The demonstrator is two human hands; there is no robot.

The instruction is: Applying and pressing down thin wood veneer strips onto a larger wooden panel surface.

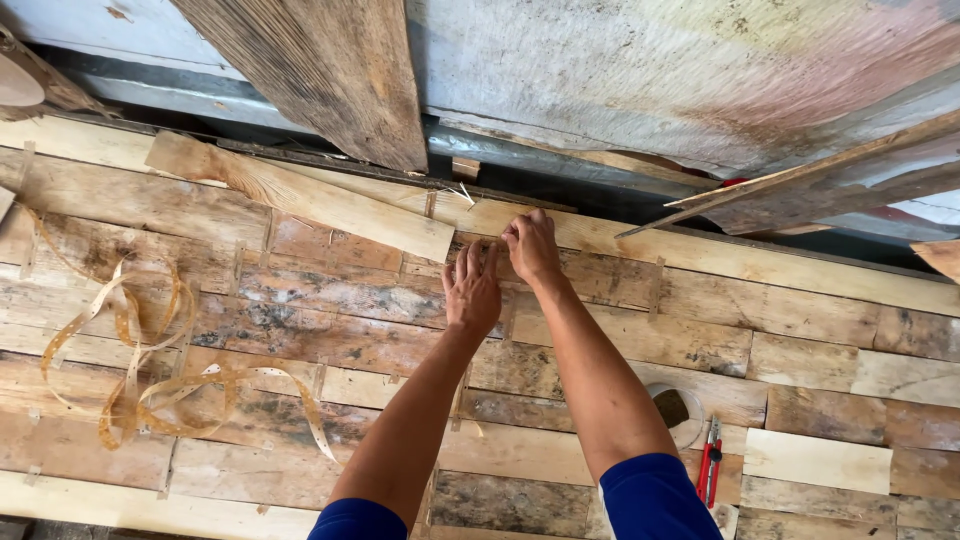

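Your left hand [472,288] lies flat on the plank surface [620,330], fingers stretched forward and a little spread, gripping nothing, just pressing on the wood and on what looks like a thin strap strip [487,247] running under the fingertips. Your right hand [530,245] sits just beyond it and touching it, fingers curled down and pinched together at the tips on that same strip near the far edge of the boards; whether it holds a small nail or staple between those fingers you cannot tell from here, since the tips are hidden. As for progress, it looks well under way: most plank joints already carry short pale strips laid across them, on the left, in the middle and to the right of your arms, so much of the fastening seems done. The joint under your hands appears to be the one in hand now, and the far row along the dark gap seems less covered. A loose tangle of pale strapping [150,370] lies well to your left, apart from both hands, which suggests material is left to use. Red-handled pliers [709,460] lie near your right elbow beside a small round container [678,410], both untouched. A loose board [300,195] lies slanted across the planks just left of your hands.
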